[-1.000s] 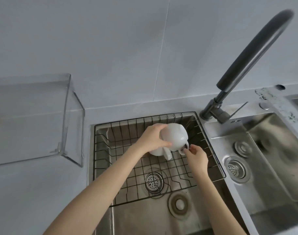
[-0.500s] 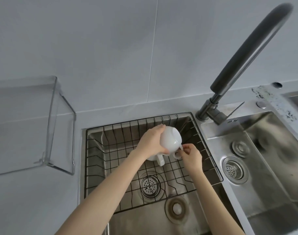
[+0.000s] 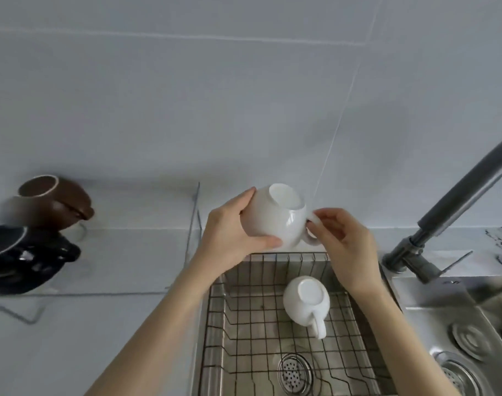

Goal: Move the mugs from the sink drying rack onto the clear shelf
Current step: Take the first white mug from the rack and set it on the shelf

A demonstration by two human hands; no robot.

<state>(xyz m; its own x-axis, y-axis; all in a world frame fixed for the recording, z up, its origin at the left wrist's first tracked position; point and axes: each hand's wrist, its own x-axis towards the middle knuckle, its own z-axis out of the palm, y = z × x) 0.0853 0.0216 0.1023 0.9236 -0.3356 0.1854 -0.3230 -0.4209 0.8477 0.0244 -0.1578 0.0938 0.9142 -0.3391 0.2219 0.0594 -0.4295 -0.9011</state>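
A round white mug is held upside down above the back edge of the wire drying rack. My left hand wraps its body. My right hand pinches its handle from the right. A second white mug lies upside down in the rack, handle toward me. The clear shelf stands on the counter at the left. On it sit a brown mug and a black mug, both upright.
A dark curved faucet rises at the right, over a second steel basin. A round drain shows under the rack. A tiled wall runs close behind the counter.
Both hands have lifted the white mug up out of the rack and toward the back. The view swung left, bringing the shelf's brown and black mugs into sight.
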